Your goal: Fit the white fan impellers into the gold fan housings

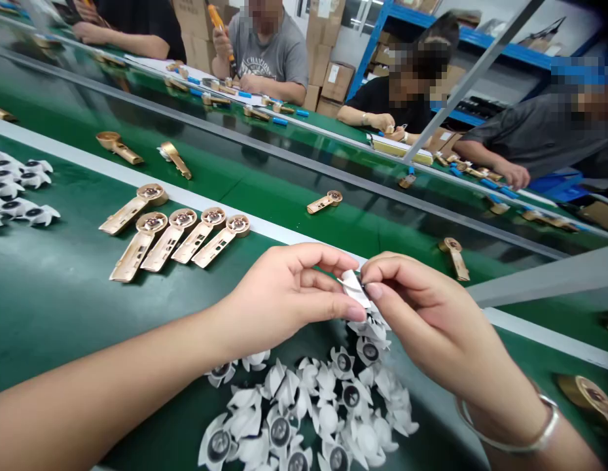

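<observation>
The white plastic fan wheel with curved blades [353, 291] is between your two hands, raised above the counter and in front of your body. Your left hand [294, 288] has its grip closed on the blades, thumb below and fingers above. Your right hand [416, 297] pinches with thumb and forefinger at a small dark part [363, 280] on the wheel's hub side; your fingertips cover too much to tell whether it is separate. Just below lies a loose heap of matching white fan wheels with dark round hubs [328, 418], some face up, others turned over. The heap rests on the dark green smooth counter [78, 314]. Ahead of your left forearm, five gold plastic fan housings with round heads and open handles [167, 243] lie close together at a slant, and more white wheels [36, 176] sit at the far left. A metal bangle [519, 448] circles your right wrist. Beyond the pale edging strip [284, 232], single gold housings [326, 201] lie well apart on a green belt [264, 190]. Across it, a person in a grey printed shirt [269, 55] holds an orange tool [216, 18].
</observation>
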Tool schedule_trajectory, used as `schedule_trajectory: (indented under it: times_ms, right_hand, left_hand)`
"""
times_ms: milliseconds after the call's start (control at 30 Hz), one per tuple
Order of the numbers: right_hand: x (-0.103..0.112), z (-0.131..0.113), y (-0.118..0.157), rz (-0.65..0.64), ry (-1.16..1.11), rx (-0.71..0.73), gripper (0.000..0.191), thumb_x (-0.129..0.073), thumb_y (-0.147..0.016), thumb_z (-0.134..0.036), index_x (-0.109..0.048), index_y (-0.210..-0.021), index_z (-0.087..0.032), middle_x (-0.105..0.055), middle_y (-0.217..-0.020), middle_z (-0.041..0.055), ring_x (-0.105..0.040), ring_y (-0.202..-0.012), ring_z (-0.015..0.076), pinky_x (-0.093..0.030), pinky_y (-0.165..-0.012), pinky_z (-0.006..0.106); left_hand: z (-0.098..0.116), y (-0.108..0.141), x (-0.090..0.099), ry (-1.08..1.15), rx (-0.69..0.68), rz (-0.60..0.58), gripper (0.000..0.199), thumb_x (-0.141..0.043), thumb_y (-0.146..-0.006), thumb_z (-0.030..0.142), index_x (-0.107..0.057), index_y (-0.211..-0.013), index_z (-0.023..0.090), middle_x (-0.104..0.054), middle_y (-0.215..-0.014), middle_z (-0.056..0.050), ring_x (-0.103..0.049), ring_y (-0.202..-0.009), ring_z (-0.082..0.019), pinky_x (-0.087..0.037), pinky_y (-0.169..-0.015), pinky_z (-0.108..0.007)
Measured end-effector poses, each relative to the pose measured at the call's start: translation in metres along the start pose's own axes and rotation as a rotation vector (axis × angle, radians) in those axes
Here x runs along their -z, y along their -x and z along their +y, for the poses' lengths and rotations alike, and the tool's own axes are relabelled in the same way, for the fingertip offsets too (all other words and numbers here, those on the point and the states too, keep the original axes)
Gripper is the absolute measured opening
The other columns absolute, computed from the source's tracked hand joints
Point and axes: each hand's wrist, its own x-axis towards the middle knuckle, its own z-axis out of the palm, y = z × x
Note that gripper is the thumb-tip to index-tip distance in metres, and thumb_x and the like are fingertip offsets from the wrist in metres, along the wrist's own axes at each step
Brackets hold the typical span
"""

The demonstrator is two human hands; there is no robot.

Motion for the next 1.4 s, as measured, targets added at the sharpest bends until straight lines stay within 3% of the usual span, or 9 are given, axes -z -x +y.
schedule_trajectory:
  times_ms: [267,500,600,700,767,900,1000,1167,1400]
  right_hand:
    - [-0.008,0.003,-0.003,0.050,0.096,0.043,0.012,-0.052,-0.095,-0.018,-0.059,-0.087,-0.023,-0.062,-0.083,0.0005,-0.058,-0.073,0.0135,-0.047,-0.065,0.027]
    - [0.006,0.003,-0.001,0.069,0.337,0.398,0.030,-0.059,-0.088,-0.011,-0.065,-0.113,-0.027,-0.069,-0.114,0.0058,-0.066,-0.103,0.0221,-0.052,-0.089,0.037]
    - [0.006,0.027,-0.058,0.179,0.306,0.223,0.020,-0.051,-0.095,-0.023,-0.069,-0.105,-0.025,-0.073,-0.104,0.0063,-0.068,-0.097,0.0243,-0.054,-0.087,0.040]
    - [-0.011,0.066,-0.147,0.138,0.518,-0.116,0.050,-0.055,-0.094,-0.029,-0.048,-0.140,-0.010,-0.066,-0.124,0.0183,-0.065,-0.107,0.0312,-0.051,-0.094,0.047]
    - [-0.028,0.091,-0.200,0.042,0.555,-0.132,0.071,-0.068,-0.085,-0.022,-0.038,-0.147,-0.004,-0.053,-0.139,0.0251,-0.058,-0.120,0.0348,-0.048,-0.100,0.049]
    - [-0.056,0.114,-0.246,-0.122,0.565,-0.070,0.039,-0.062,-0.094,-0.033,-0.057,-0.129,-0.017,-0.059,-0.131,0.0111,-0.061,-0.112,0.0244,-0.052,-0.094,0.047]
    - [-0.052,0.109,-0.227,-0.149,0.553,0.006,0.033,-0.064,-0.092,-0.032,-0.061,-0.120,-0.016,-0.063,-0.122,0.0106,-0.063,-0.106,0.0228,-0.053,-0.092,0.045]
    - [-0.013,0.075,-0.137,0.041,0.440,0.106,0.048,-0.069,-0.083,-0.029,-0.056,-0.128,-0.017,-0.063,-0.125,0.0148,-0.062,-0.115,0.0303,-0.052,-0.098,0.046]
    - [-0.001,0.027,-0.042,0.044,-0.479,-0.060,0.042,-0.078,-0.080,-0.025,-0.060,-0.119,-0.028,-0.073,-0.112,0.0037,-0.073,-0.096,0.0183,-0.062,-0.082,0.026]
  left_hand:
    - [-0.005,-0.001,0.002,-0.068,-0.017,0.023,0.029,-0.083,-0.071,0.013,-0.071,-0.096,0.020,-0.077,-0.080,0.001,-0.075,-0.078,-0.014,-0.061,-0.079,-0.024]
    - [-0.005,-0.005,0.006,0.000,-0.071,0.138,0.030,-0.085,-0.068,0.017,-0.072,-0.095,0.019,-0.077,-0.080,0.000,-0.075,-0.079,-0.015,-0.059,-0.079,-0.025]
    - [0.000,-0.009,0.012,0.037,-0.092,0.200,0.032,-0.086,-0.067,0.019,-0.074,-0.097,0.018,-0.077,-0.084,0.000,-0.073,-0.081,-0.014,-0.057,-0.082,-0.026]
    - [0.006,-0.011,0.019,0.082,-0.091,0.259,0.034,-0.086,-0.070,0.027,-0.074,-0.101,0.018,-0.077,-0.089,-0.001,-0.072,-0.082,-0.013,-0.055,-0.080,-0.024]
    - [0.012,-0.012,0.023,0.112,-0.069,0.266,0.036,-0.083,-0.074,0.032,-0.073,-0.106,0.020,-0.077,-0.092,-0.002,-0.071,-0.084,-0.012,-0.054,-0.079,-0.024]
    - [0.020,-0.011,0.027,0.151,-0.065,0.256,0.034,-0.081,-0.077,0.033,-0.072,-0.108,0.021,-0.075,-0.095,-0.001,-0.071,-0.087,-0.012,-0.053,-0.081,-0.025]
    - [0.023,-0.010,0.029,0.139,-0.119,0.244,0.030,-0.082,-0.075,0.030,-0.073,-0.101,0.020,-0.074,-0.090,0.000,-0.069,-0.085,-0.011,-0.053,-0.078,-0.024]
    - [0.028,-0.007,0.028,0.008,-0.267,0.226,0.029,-0.082,-0.073,0.019,-0.073,-0.101,0.018,-0.075,-0.092,-0.001,-0.070,-0.088,-0.014,-0.054,-0.083,-0.027]
    - [0.022,-0.005,0.023,-0.119,-0.256,0.212,0.035,-0.086,-0.066,0.014,-0.072,-0.098,0.014,-0.077,-0.094,-0.004,-0.073,-0.089,-0.018,-0.061,-0.085,-0.031]
